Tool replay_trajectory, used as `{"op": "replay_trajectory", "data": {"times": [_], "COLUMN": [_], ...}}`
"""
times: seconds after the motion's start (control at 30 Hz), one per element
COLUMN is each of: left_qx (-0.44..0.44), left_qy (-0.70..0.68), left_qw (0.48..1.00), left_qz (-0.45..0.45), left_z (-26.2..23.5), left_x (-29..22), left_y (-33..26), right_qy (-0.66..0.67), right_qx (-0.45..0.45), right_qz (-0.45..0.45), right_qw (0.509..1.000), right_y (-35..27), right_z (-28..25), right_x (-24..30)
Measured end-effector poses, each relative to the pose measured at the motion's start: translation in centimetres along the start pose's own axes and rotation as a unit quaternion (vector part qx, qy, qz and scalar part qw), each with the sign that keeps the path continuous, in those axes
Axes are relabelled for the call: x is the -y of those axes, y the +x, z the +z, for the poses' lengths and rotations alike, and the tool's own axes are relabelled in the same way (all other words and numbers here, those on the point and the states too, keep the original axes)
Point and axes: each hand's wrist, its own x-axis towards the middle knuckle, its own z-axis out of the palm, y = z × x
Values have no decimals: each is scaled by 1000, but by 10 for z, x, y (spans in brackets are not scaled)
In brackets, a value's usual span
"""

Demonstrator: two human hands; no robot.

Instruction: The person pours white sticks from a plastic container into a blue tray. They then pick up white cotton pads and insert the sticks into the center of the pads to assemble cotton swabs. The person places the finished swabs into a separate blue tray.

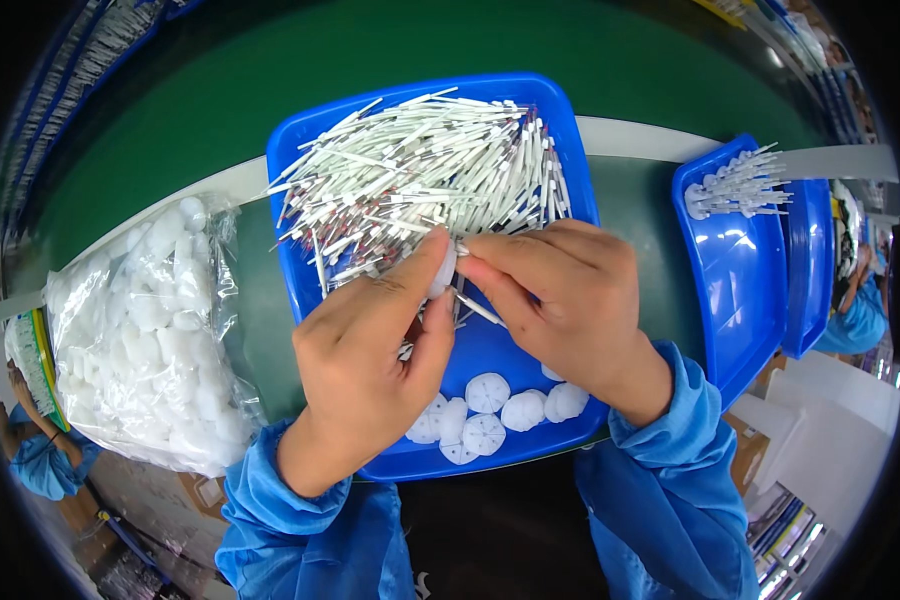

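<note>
Both my hands meet above a blue tray (578, 160). My left hand (365, 345) is closed, pinching a small white round disc (444, 274) edge-on between thumb and fingers. Against that disc, my right hand (565, 300) pinches a thin white piece, mostly covered by its fingertips. A thin white stick (480, 308) shows just below the right fingers; whether that hand holds it I cannot tell. A heap of thin white sticks (420, 170) with some dark and reddish parts fills the tray's far side. Several white discs (487, 393) with small dark marks lie at its near edge.
A clear plastic bag (150, 340) full of white discs lies to the left on the green table (660, 60). At right, another blue tray (735, 300) holds a bundle of assembled white discs with sticks (740, 186). People in blue sleeves appear at both far sides.
</note>
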Motion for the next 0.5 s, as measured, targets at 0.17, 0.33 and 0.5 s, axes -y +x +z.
{"op": "replay_trajectory", "data": {"times": [0.17,0.33,0.5], "left_qx": [-21,-41,-49], "left_qy": [-154,-139,-82], "left_qw": [988,989,986], "left_qz": [-19,30,138], "left_z": [1,-1,2], "left_x": [5,13,18], "left_y": [7,10,9], "right_qy": [64,198,353], "right_qx": [9,-10,67], "right_qz": [54,29,122], "right_qw": [996,980,925], "right_y": [-2,4,-3], "right_z": [-12,-15,-15], "right_x": [2,-7,-4]}}
